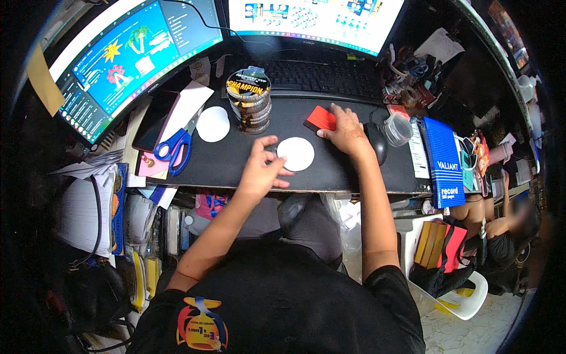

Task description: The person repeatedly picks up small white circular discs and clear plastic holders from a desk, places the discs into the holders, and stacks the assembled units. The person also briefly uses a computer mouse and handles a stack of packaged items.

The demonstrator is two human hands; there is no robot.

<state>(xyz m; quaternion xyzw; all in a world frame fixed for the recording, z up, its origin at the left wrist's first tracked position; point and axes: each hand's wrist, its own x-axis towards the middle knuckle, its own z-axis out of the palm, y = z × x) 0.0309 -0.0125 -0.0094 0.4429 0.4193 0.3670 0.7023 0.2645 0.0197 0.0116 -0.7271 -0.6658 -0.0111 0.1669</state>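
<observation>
My left hand hovers at the desk's front edge with its fingers spread. One fingertip overlaps the left rim of a white round disc; whether it presses on it I cannot tell. Farther right, my right hand has its fingers around the right end of a red block with dark sides, resting on the desk. A second white disc lies to the left. Between the discs and farther back stands a stack of round, medal-like pieces with a black and yellow printed top.
Blue-handled scissors lie at the left on papers. A black mouse and a clear round container of discs sit right of my right hand, beside a blue record book. Behind are a keyboard and two monitors. Another person is far right.
</observation>
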